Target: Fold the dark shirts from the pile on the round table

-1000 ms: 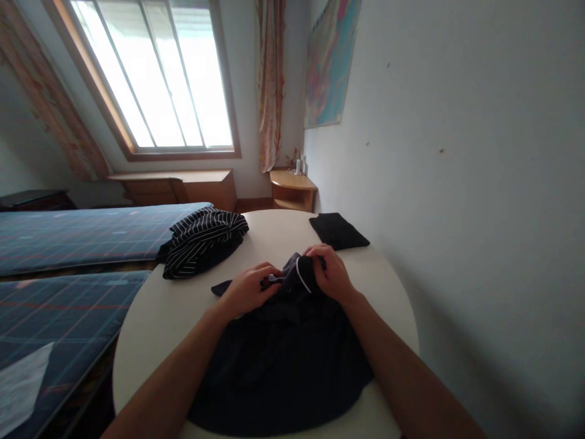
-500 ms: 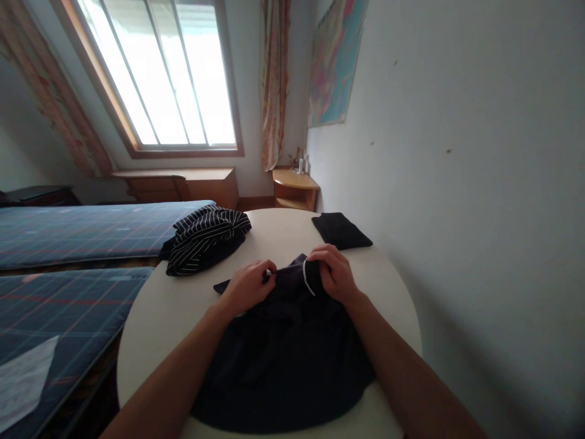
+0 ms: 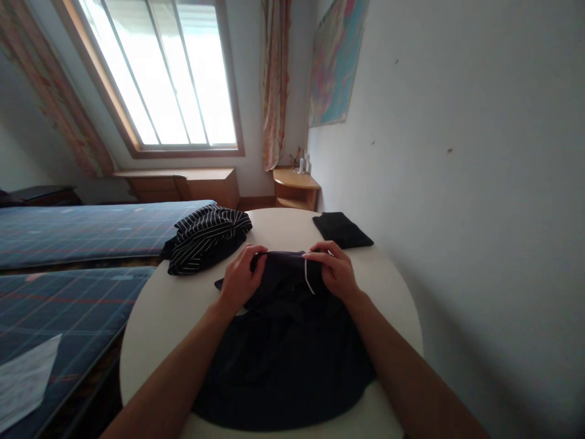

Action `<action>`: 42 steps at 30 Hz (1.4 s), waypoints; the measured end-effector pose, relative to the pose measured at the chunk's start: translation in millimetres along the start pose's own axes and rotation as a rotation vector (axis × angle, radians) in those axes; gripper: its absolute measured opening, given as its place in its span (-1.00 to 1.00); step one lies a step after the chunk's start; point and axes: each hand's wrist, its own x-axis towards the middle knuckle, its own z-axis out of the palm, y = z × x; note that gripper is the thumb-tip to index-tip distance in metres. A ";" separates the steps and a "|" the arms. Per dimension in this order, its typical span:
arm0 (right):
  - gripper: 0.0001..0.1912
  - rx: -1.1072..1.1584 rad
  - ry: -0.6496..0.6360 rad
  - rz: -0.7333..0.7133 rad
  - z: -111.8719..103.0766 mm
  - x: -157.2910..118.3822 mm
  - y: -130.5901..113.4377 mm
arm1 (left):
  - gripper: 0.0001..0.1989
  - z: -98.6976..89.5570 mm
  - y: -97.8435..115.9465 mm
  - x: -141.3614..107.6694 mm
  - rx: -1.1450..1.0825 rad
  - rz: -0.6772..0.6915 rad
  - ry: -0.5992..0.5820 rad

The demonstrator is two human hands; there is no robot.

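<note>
A dark garment (image 3: 283, 366), with a white stripe of trim near its far right part, lies spread over the round cream table (image 3: 155, 341). My left hand (image 3: 244, 274) pinches the garment's far edge on the left, thumb and fingers closed on the cloth. My right hand (image 3: 336, 271) pinches the same edge further right, beside the white trim. Between the two hands the edge runs nearly straight. What kind of garment it is I cannot make out for certain.
A black-and-white striped bundle of clothing (image 3: 208, 238) sits at the table's back left. A folded black cloth (image 3: 342, 230) lies at the back right. Plaid mattresses (image 3: 82, 305) stand to the left, one with a paper sheet (image 3: 30, 381). A wall (image 3: 493, 244) is on the right.
My left hand has moved away from me and slightly left along the garment's edge. The edge between my hands is now straighter. My right hand's fingers have shifted a little towards the white trim.
</note>
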 end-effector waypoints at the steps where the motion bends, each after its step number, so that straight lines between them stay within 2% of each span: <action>1: -0.53 0.009 0.009 0.006 -0.5 0.1 0.1 | -0.87 -0.3 0.1 -0.2 0.003 0.010 -0.004; 8: -0.53 0.058 0.071 0.026 -4.0 0.0 3.2 | -0.85 -2.6 2.9 1.7 0.034 0.000 -0.121; 12: -0.58 0.039 0.044 0.066 -6.6 -0.3 -0.9 | -0.78 -3.9 5.1 3.2 0.043 -0.002 -0.189; 15: -0.67 0.043 0.001 0.078 -6.4 1.2 -7.1 | -0.80 -4.1 6.0 3.8 0.042 -0.010 -0.184; 19: -0.82 0.009 0.006 0.062 -0.2 4.3 -10.7 | -0.86 -4.2 5.8 4.6 0.017 -0.011 -0.159; 27: -0.80 -0.037 0.066 0.083 7.2 3.8 -3.5 | -0.79 -5.6 4.3 6.9 -0.028 -0.026 -0.107; 33: -0.62 -0.098 0.083 0.144 8.3 3.2 0.0 | -0.78 -4.8 3.9 5.9 -0.024 -0.016 -0.086; 38: -0.70 -0.144 0.122 0.210 7.1 2.6 4.0 | -0.74 -4.5 -4.5 4.6 0.111 -0.109 -0.081; 42: -0.74 -0.176 0.144 0.254 5.6 1.8 7.6 | -0.75 -1.3 -13.2 3.7 0.123 -0.169 -0.137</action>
